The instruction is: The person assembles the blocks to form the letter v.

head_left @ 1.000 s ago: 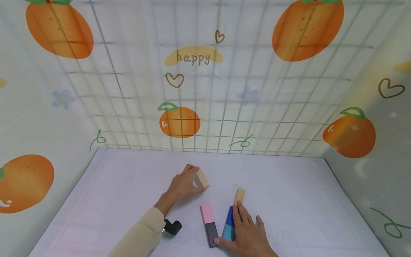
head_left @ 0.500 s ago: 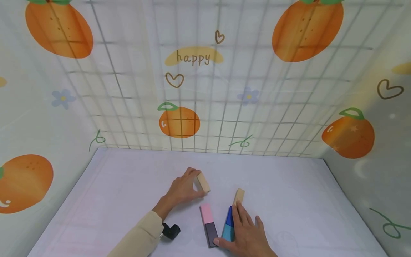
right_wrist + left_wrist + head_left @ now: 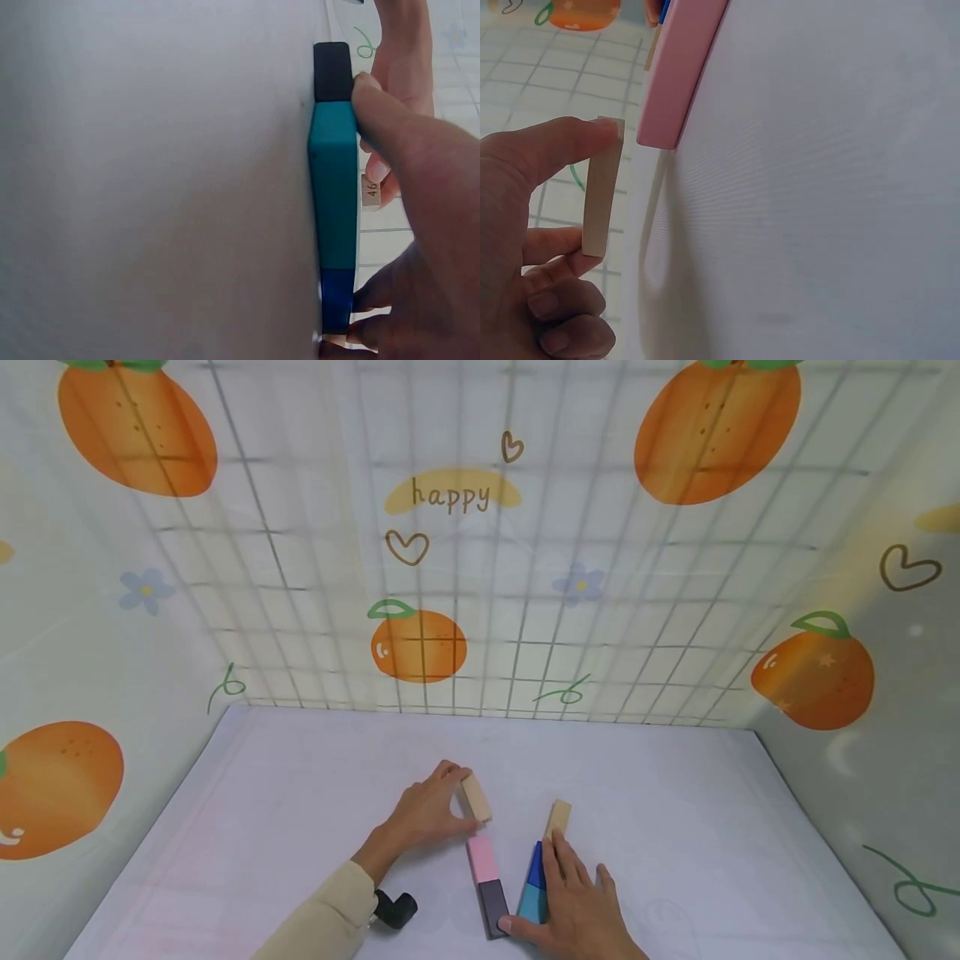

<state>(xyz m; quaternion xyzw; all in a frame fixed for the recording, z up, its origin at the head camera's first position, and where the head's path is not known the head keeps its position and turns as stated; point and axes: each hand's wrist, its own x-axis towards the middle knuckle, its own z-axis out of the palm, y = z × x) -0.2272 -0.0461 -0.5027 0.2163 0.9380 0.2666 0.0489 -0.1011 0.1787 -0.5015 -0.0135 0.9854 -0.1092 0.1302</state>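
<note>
My left hand (image 3: 423, 810) pinches a plain wooden block (image 3: 475, 798) by its two ends, thumb at the near end; the left wrist view shows this block (image 3: 602, 195) off the table. Just nearer lies a pink block (image 3: 483, 860), end to end with a dark grey block (image 3: 493, 908). Beside that row runs another: a teal block (image 3: 532, 903), a blue block (image 3: 536, 867) and a second wooden block (image 3: 558, 817). My right hand (image 3: 581, 906) rests along this second row, fingers extended. Its thumb touches the dark grey block; its fingertips reach the blue and wooden blocks, partly covering them.
The white table (image 3: 675, 827) is bounded by a back curtain (image 3: 480, 660) with a grid and orange prints, and by similar side walls. A black device (image 3: 395, 910) sits at the left sleeve (image 3: 322, 914). A "46" marks the held block's end (image 3: 371, 190).
My left hand has drawn the wooden block nearer, toward the far end of the pink block, narrowing the gap. The right hand and the other blocks have stayed in place.
</note>
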